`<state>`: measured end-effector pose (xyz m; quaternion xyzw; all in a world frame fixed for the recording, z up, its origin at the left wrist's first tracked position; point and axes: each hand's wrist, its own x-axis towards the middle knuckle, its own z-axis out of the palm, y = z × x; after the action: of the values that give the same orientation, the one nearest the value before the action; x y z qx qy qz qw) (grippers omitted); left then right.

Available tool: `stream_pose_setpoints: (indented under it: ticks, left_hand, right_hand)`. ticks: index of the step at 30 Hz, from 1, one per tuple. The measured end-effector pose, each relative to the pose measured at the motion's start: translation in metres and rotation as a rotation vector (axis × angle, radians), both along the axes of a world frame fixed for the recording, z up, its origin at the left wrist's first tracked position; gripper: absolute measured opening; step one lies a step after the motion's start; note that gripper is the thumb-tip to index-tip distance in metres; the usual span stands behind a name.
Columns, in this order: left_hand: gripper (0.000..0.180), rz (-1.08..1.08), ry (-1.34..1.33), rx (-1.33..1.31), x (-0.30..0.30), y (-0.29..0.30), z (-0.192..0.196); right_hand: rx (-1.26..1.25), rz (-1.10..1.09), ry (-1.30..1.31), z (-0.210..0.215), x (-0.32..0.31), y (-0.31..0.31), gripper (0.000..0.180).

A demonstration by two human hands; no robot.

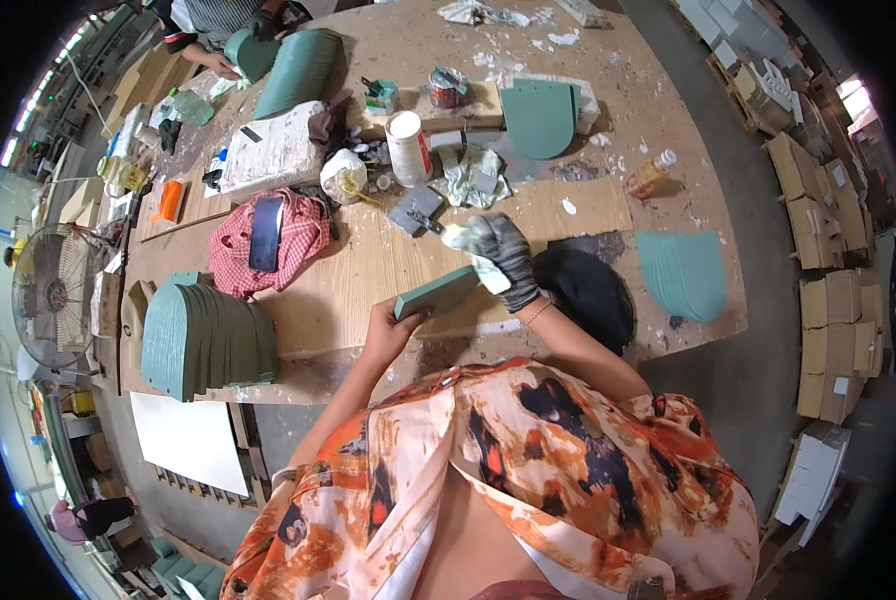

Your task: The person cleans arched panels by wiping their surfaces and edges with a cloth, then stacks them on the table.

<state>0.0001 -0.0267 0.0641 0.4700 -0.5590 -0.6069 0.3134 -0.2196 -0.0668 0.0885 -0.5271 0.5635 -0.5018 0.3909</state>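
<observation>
The wooden table is crowded, and its near edge is hidden behind the person's patterned shirt; a stack of green panels stands at its left corner. The bare left hand is curled around the lower end of a green block, tilted above the table's front edge. The gloved right hand is closed on a whitish rag pressed to the block's upper end, though how the fingers grip is hard to make out.
</observation>
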Motion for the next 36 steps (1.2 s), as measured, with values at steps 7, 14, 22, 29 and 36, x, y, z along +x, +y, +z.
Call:
stream_pose_setpoints:
  ticks: [7, 14, 22, 29, 36]
  left_hand:
    - [0.040, 0.073, -0.178, -0.329, -0.002, 0.002, -0.008]
    - [0.016, 0.124, -0.183, -0.265, 0.010, 0.015, -0.031]
    - [0.017, 0.122, -0.103, -0.232, 0.008, 0.015, -0.014]
    - [0.017, 0.271, -0.133, -0.680, -0.020, 0.003, 0.028]
    - [0.052, 0.229, -0.489, -0.739, -0.028, -0.009, 0.032]
  right_hand:
    - [-0.422, 0.271, 0.583, 0.022, 0.081, 0.031, 0.022]
    - [-0.489, 0.084, 0.664, -0.007, 0.041, 0.019, 0.023]
    - [0.024, 0.045, 0.342, -0.060, 0.005, 0.011, 0.029]
    - [0.171, 0.234, 0.098, -0.080, -0.007, 0.001, 0.026]
    - [-0.474, 0.266, 0.640, 0.006, 0.050, 0.008, 0.025]
